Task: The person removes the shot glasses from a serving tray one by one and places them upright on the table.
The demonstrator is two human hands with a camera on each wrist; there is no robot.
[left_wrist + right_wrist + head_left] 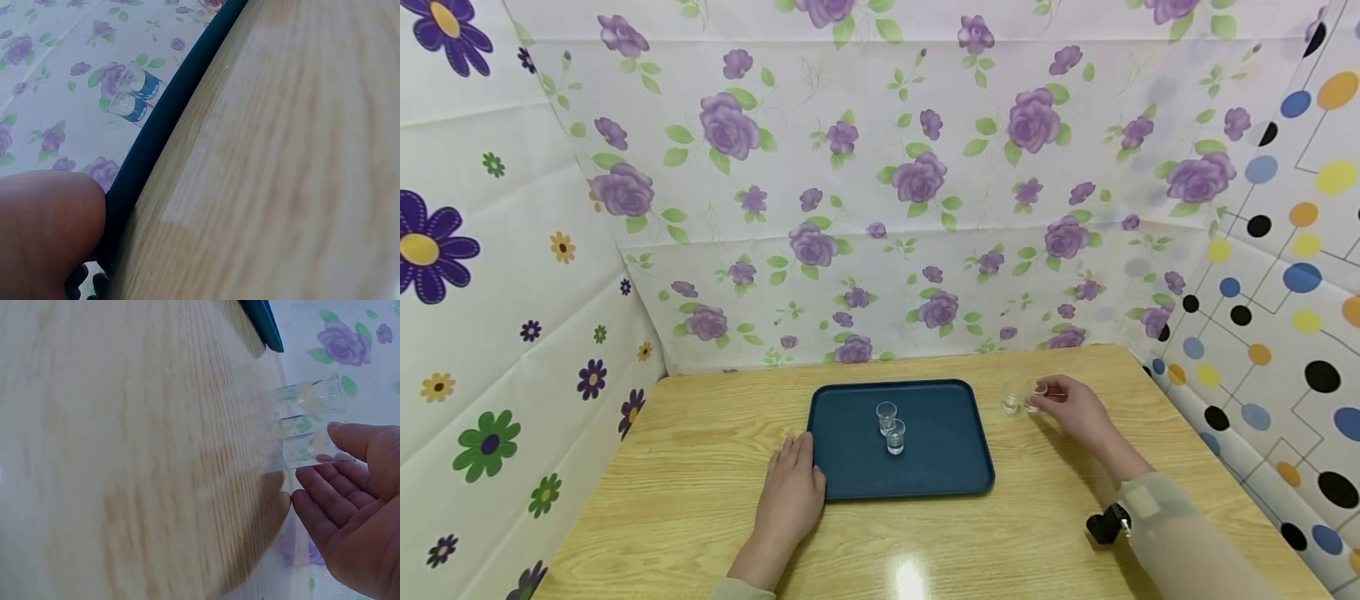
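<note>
A dark blue tray (940, 454) lies on the wooden table with two clear shot glasses on it, a rear glass (887, 412) and a front glass (895, 438) close together. My left hand (792, 492) rests along the tray's left edge, fingers stretched forward. In the left wrist view one digit (53, 219) meets the tray's rim (169, 112). Right of the tray stand two more clear shot glasses side by side. My right hand (1078, 412) pinches the right-hand glass (306, 449) near its rim, between thumb and fingers. The other glass (309, 399) stands just left of it.
The wooden table (715, 433) backs onto a hanging white cloth (865, 200) with purple roses. Patterned cloths also hang on the left and right. A small black device (1105, 527) sits at my right wrist.
</note>
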